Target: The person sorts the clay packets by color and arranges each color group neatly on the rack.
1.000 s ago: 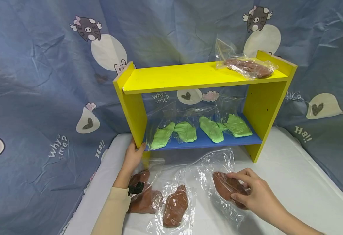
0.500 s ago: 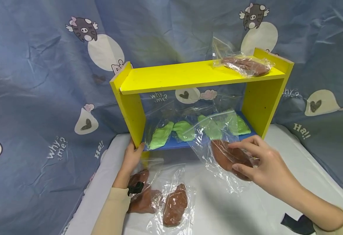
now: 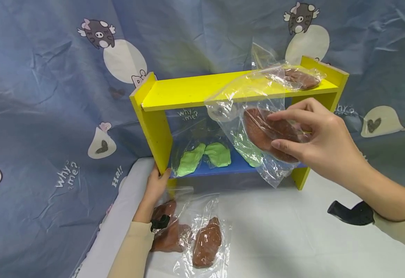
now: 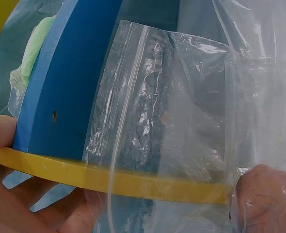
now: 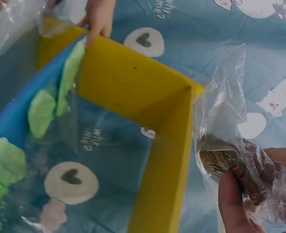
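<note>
My right hand [image 3: 324, 135] pinches a clear zip bag with a brown clay-like lump [image 3: 258, 129] inside, thumb below and fingers above. It is raised in front of the shelf's right half, and the bag's upper end overlaps the yellow top board. In the right wrist view the bagged lump [image 5: 235, 158] is beside the yellow frame. My left hand [image 3: 156, 190] grips the lower left side panel of the yellow and blue shelf [image 3: 188, 90]. The left wrist view has the thumb on one side of the panel and the fingers [image 4: 60, 206] on the other.
Another bagged brown lump [image 3: 301, 78] lies at the right end of the top board. Several bagged green lumps [image 3: 218, 154] line the blue lower board [image 3: 206, 172]. On the white cloth [image 3: 268, 239], bagged brown lumps [image 3: 206, 243] lie near my left forearm. A patterned curtain [image 3: 49, 96] hangs behind.
My right hand has lifted the bagged brown lump off the white cloth, up past the blue board to the top board's front edge. The left hand keeps its grip on the shelf.
</note>
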A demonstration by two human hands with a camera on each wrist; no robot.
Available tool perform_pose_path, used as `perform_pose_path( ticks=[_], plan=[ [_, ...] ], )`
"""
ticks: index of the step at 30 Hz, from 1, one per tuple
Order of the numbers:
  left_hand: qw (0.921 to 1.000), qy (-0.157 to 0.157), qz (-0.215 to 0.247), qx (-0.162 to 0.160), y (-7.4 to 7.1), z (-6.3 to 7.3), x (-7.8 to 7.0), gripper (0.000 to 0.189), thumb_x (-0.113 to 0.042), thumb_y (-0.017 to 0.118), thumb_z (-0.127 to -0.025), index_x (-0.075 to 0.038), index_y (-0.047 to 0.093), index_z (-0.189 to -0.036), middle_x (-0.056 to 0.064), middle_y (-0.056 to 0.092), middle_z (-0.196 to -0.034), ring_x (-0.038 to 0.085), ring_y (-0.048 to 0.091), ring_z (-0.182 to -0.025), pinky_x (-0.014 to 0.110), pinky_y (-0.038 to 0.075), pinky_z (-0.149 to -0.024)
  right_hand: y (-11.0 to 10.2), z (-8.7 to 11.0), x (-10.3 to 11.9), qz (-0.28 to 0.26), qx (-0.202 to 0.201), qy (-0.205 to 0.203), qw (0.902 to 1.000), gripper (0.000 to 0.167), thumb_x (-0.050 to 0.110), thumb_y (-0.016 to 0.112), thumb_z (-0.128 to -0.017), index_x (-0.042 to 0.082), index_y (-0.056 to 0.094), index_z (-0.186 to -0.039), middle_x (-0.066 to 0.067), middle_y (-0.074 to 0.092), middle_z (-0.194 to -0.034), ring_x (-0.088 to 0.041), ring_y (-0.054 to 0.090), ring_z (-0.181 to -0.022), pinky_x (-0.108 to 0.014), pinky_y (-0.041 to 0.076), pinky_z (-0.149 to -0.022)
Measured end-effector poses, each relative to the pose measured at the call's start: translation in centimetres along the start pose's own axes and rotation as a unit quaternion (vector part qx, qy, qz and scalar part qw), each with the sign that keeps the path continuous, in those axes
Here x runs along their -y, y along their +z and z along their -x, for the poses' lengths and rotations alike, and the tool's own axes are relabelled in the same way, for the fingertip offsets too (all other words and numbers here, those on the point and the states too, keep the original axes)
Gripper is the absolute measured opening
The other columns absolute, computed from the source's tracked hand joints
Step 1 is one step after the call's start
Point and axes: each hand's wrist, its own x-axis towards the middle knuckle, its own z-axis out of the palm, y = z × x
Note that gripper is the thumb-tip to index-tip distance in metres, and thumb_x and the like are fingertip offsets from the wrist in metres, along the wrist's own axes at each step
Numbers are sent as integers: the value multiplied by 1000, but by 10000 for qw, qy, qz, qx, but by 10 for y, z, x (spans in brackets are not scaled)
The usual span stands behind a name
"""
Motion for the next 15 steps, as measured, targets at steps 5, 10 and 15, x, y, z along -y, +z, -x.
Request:
perform_pose_path(
  ticks=[5,10,15],
  plan=[
    [10000,-5,1,-35,1,0,1,65,-32,52,-106,-18,21,-160,19,39,-154,36,38,-141,56,36,-110,-4,-29,5,-187,-100,272,9994,48,19,88,-80,29,73,-124,5,51,-105,-14,43,-99,-27,36,-77],
    [10000,-10,2,-39,0,0,2,65,-34,52,-106,-20,21,-161,18,39,-155,35,38,-141,56,35,-110,-3,-58,0,-206,-221,684,9972,46,27,86,-82,29,72,-126,1,51,-111,-17,42,-104,-26,37,-80],
    [10000,-45,57,-18,2,-1,0,66,-32,51,-106,-19,18,-162,18,37,-156,35,35,-143,55,34,-112,0,-92,-10,-69,-217,1024,9945,50,31,86,-81,26,71,-129,-2,51,-117,-18,43,-106,-26,41,-78]
  ],
)
